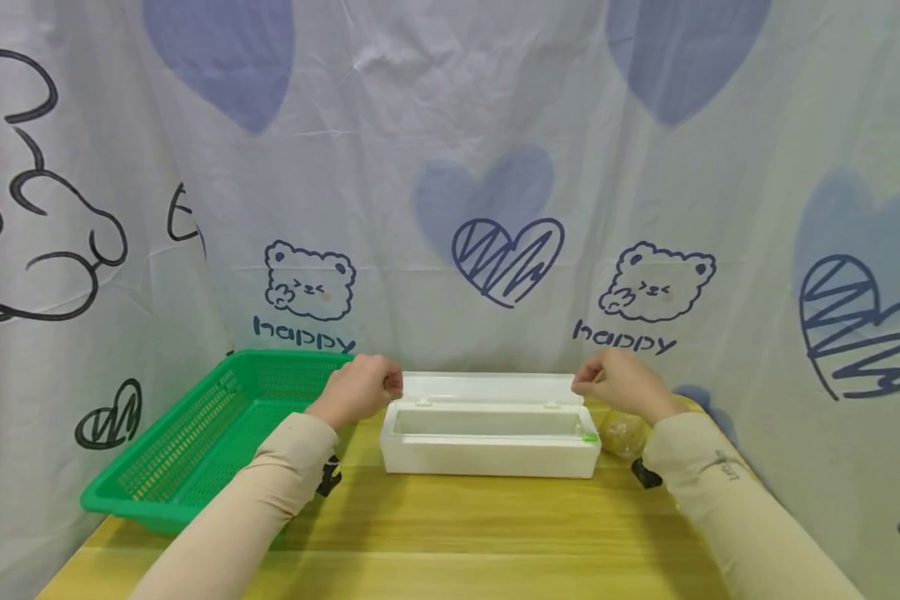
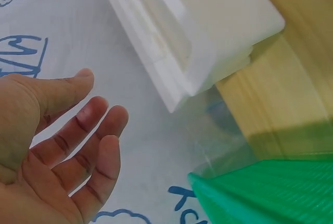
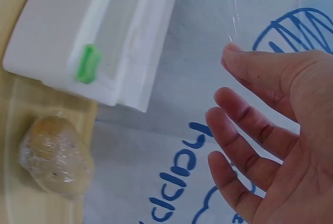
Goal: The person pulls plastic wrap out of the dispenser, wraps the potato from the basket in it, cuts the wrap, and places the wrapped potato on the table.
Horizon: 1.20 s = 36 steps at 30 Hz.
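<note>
Some clear film [image 3: 234,14], near the white box [image 1: 487,459] at twelve o'clock, is pinched by the right hand [image 1: 621,382] at one; the left hand [image 1: 358,388] at eleven seems to pinch it too. Likely light, limp, clingy: hold its corners.

Clear plastic film [image 3: 235,13] blocks beside the right hand [image 1: 621,379]; below its fingers, a long white plastic box [image 1: 490,459] and film-wrapped tan ball [image 1: 622,435]; outside the left hand [image 1: 356,389], a green perforated plastic basket [image 1: 120,505]. Nearer yellow wooden tabletop [image 1: 495,525] leaves room.
</note>
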Motion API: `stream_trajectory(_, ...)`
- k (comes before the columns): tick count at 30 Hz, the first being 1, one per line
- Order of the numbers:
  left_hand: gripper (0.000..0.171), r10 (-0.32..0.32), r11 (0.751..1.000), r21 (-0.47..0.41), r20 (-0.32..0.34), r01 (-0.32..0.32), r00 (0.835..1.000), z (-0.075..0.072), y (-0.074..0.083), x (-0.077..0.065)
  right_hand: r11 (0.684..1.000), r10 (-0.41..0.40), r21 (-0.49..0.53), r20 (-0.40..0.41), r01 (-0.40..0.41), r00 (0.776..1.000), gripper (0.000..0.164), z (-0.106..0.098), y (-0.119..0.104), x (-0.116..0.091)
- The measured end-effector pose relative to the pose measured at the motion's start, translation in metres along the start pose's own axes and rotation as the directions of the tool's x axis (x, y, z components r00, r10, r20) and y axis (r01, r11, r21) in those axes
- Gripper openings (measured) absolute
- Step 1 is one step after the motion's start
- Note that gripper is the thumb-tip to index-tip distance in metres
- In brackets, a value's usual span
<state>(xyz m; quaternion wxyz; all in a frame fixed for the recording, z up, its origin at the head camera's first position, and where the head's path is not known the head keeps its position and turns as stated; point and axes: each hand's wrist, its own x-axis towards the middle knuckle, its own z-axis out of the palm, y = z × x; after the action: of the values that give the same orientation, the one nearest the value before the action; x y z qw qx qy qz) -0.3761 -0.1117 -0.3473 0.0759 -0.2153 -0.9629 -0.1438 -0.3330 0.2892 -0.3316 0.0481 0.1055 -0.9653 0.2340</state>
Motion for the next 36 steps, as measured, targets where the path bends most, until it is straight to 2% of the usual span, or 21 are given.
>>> stream_trajectory(8,0.014,0.028,1.0,0.001,-0.021,-0.028,0.999,-0.021,0.003,0.002,1.0,0.018,0.024,-0.019,-0.017,1.0,0.014,-0.016,-0.007,0.0)
stream_trajectory(14,0.012,0.023,1.0,-0.014,-0.02,-0.024,1.0,-0.038,0.007,0.001,1.0,0.002,-0.004,-0.05,-0.002,0.999,0.016,-0.026,-0.011,0.001)
stream_trajectory(21,0.011,0.014,1.0,-0.009,-0.06,-0.015,0.998,-0.058,0.011,0.005,1.0,-0.023,-0.02,-0.093,0.021,0.995,0.015,-0.044,-0.02,0.004)
stream_trajectory(28,0.01,0.018,0.999,-0.049,-0.073,-0.021,0.997,-0.073,0.014,0.008,0.999,-0.033,-0.02,-0.107,0.031,0.994,0.015,-0.061,-0.029,0.008)
stream_trajectory(36,0.007,0.0,0.999,-0.049,-0.109,-0.006,0.994,-0.087,0.017,0.012,0.998,-0.04,-0.051,-0.137,0.033,0.99,0.019,-0.076,-0.037,0.01)
